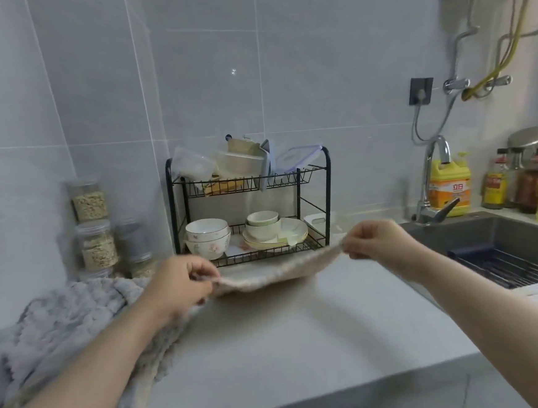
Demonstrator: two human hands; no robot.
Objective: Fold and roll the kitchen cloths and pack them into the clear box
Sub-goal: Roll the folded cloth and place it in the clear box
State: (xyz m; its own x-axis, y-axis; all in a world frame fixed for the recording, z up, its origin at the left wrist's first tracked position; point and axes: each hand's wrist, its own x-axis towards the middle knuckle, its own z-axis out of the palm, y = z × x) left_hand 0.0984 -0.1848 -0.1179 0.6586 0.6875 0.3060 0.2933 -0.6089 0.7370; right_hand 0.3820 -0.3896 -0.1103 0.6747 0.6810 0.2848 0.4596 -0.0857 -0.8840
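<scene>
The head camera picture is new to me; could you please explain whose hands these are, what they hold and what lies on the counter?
There is no machine here: a person wears one wide-angle camera on the head, looking forward and down at their own work. The left hand and right hand each pinch an end of a beige cloth, stretched between them above the pale countertop. A heap of fluffy grey cloths lies at the left. Behind stands a black dish rack with bowls, and a dark sink is at the right.
</scene>
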